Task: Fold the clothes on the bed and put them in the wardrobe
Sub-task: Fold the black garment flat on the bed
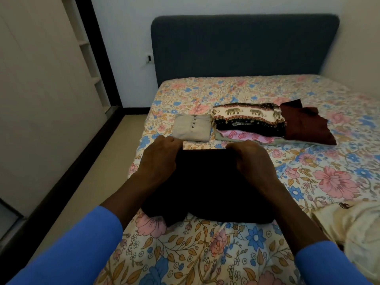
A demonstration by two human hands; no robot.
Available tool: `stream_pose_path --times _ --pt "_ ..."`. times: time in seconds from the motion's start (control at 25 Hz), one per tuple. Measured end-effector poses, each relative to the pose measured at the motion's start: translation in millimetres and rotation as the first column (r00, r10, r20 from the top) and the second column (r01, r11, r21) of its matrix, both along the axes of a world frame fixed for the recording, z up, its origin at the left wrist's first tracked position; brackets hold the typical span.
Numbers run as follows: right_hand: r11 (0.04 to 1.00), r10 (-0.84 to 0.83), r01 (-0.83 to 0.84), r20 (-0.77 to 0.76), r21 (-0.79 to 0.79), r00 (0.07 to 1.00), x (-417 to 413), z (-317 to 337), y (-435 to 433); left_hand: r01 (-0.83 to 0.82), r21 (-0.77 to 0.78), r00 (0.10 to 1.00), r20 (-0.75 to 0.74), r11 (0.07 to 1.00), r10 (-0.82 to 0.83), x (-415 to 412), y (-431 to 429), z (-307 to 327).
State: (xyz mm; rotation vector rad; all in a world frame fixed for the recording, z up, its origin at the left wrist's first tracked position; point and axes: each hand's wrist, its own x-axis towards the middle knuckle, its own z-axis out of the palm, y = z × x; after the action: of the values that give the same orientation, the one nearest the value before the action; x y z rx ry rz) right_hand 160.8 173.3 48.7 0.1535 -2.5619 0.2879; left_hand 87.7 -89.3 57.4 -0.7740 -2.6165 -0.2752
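Floral-print bed sheet (308, 182) under dim light, beige wardrobe (41, 99) at far left. Black fabric garment (205, 182) lies near centre, partly folded. Left hand (158, 159) and right hand (253, 159) each pinch its far edge, fingers curled over the hem, tips hidden. Folded beige buttoned top (192, 127), elephant-print stack (246, 120) and maroon garment (306, 126) sit just beyond. Risk: the bunched near-left corner may leave the fold crooked; an uneven pull could slide layers apart.

Ahead: beige shirt (192, 127), patterned stack (248, 120) and maroon top (306, 126) in a row.
Right: bare bedspread (320, 173), then cream garment (353, 229).
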Motion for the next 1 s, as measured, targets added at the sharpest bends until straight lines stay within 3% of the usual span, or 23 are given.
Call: stream_pose_path --times 0.12,0.2,0.36,0.44,0.48,0.52,0.56,0.6,0.64,0.68,0.72,0.76,0.84,0.92,1.0 --pt "0.986 -0.121 0.129 -0.082 0.102 0.989 13.5 22.7 16.5 -0.175 -0.118 0.983 0.025 0.977 0.179 -2.0 -24.3 13.9" --pt "0.97 -0.222 0.232 -0.121 0.075 0.968 18.0 46.0 22.3 -0.256 -0.108 0.963 0.06 0.961 0.263 0.9 -38.3 31.0" --pt "0.903 -0.416 0.428 -0.183 0.03 0.891 26.0 106.1 17.6 -0.351 -0.028 0.936 -0.014 0.936 0.35 19.4 -59.1 86.7" --pt "0.857 -0.504 0.514 -0.265 -0.033 0.822 35.4 142.4 10.3 -0.41 0.101 0.908 -0.041 0.906 0.416 32.0 -74.1 123.4" --pt "0.838 -0.543 0.527 -0.304 -0.141 0.783 46.2 164.2 0.5 -0.414 0.282 0.901 -0.008 0.865 0.434 40.6 -82.8 144.4" --pt "0.806 -0.589 0.511 -0.322 -0.298 0.741 51.9 181.4 -7.7 -0.398 0.531 0.906 0.098 0.749 0.412 48.4 -88.0 164.4" --pt "0.737 -0.639 0.456 -0.295 -0.499 0.711 55.9 198.2 -16.9 -0.369 0.776 0.922 0.24 0.511 0.303 56.7 -90.4 184.4" --pt "0.598 -0.671 0.347 -0.215 -0.722 0.709 59.6 214.1 -26.8 -0.355 0.914 0.934 0.338 0.195 0.114 68.3 -87.9 201.9" --pt "0.39 -0.662 0.161 -0.155 -0.907 0.734 58.7 225.0 -35.7 -0.332 0.938 0.943 0.329 -0.101 -0.047 83.6 -82.2 216.1" --pt "0.174 -0.647 -0.071 -0.168 -0.982 0.744 61.1 235.1 -46.1 -0.287 0.909 0.957 0.26 -0.303 -0.126 99.5 -76.0 228.7" --pt "0.039 -0.66 -0.267 -0.226 -0.963 0.716 64.4 242.0 -55.9 -0.218 0.881 0.975 0.179 -0.421 -0.131 113.7 -68.5 237.7" --pt "0.03 -0.694 -0.389 -0.299 -0.921 0.655 70.7 248.6 -65.1 -0.134 0.858 0.99 0.1 -0.496 -0.096 125.6 -63.2 247.4" --pt "0.229 -0.739 -0.421 -0.438 -0.878 0.512 91.2 262.2 -79.3 0.073 0.836 0.997 -0.068 -0.544 0.029 142.5 -63.9 265.7" --pt "0.463 -0.743 -0.385 -0.586 -0.798 0.323 106.5 277.3 -81.2 0.27 0.863 0.959 -0.199 -0.428 0.203 139.5 -74.0 283.7" --pt "0.614 -0.722 -0.299 -0.673 -0.73 0.161 108.0 296.6 -74.8 0.37 0.896 0.901 -0.282 -0.246 0.33 127.1 -82.4 300.6"
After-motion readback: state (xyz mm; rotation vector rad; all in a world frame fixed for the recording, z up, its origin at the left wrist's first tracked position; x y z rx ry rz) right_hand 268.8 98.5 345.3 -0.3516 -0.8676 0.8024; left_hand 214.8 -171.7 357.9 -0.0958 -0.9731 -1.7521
